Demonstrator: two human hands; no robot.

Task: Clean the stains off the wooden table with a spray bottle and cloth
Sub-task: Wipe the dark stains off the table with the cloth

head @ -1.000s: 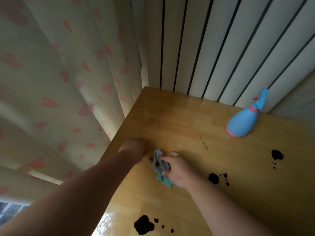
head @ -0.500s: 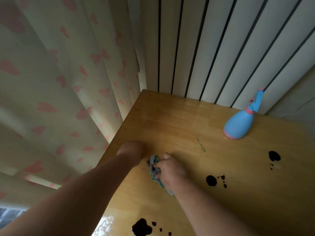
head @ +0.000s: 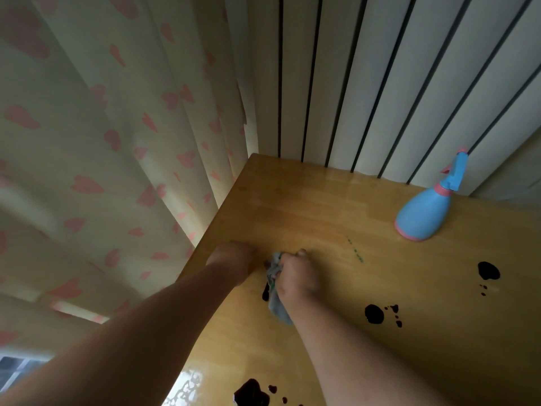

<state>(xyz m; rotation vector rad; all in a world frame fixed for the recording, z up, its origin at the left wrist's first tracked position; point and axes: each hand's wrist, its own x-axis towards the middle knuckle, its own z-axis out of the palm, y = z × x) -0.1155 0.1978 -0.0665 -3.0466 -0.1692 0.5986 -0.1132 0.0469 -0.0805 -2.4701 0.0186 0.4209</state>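
Observation:
My right hand (head: 297, 276) grips a bunched grey and teal cloth (head: 276, 303) and presses it on the wooden table (head: 322, 206) near its left edge. A small dark stain (head: 265, 293) shows right beside the cloth's left side. My left hand (head: 232, 259) rests on the table just left of the cloth, holding nothing. A blue spray bottle (head: 421, 213) with a pink rim stands upright at the far right. More black stains lie at the middle right (head: 374, 314), the far right (head: 488, 271) and the near edge (head: 251, 394).
A cream curtain with pink hearts (head: 117, 156) hangs along the table's left side. A white panelled wall with dark grooves (head: 366, 83) stands behind the table. A short green dashed mark (head: 355, 250) is on the wood.
My right hand has drawn the cloth a little to the left and bunched it tighter in its grip. The left hand has stayed on the table.

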